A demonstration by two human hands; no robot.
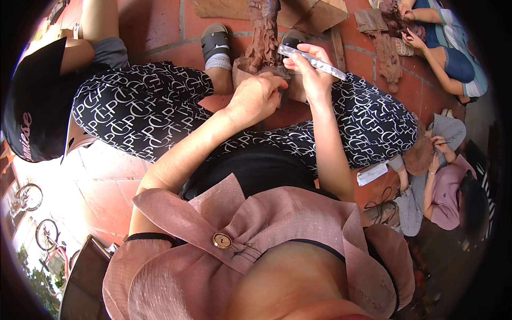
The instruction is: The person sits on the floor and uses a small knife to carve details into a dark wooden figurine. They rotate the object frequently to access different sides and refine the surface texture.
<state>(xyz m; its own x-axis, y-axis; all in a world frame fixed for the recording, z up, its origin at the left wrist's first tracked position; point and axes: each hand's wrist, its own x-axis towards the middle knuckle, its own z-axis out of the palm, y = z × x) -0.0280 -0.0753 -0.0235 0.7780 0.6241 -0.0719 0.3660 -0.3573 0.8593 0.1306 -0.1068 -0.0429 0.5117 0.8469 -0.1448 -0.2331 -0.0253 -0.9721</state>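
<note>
Red tiles pave the floor (162,26), washed out by glare on the left, where bicycles (47,234) stand in bright light. A brown carving (263,37) rises between the person's feet, near the top of the view — its knobbly column upright on a wider base, a sandal (215,42) on its left and another (292,38) on its right, partly hidden. The right hand (316,74) is raised just right of the base, pinching a marbled silver-white stick (325,67) between thumb and fingers, the stick slanting down to the right. The left hand (258,97) is lower, in front of the base, its fingers curled inward; whether they grip anything I cannot tell. Patterned trousers (144,106) cover the spread legs, and a pink cape (288,213) with a brown button (222,240) fills the lower middle. Behind the carving lies a wooden block (320,16). At upper right a co-worker in a striped shirt (469,45) sits beside another brown carving (388,58); lower down, a second one wears a pink top (447,194) — near a white paper (372,174) on the floor.
</note>
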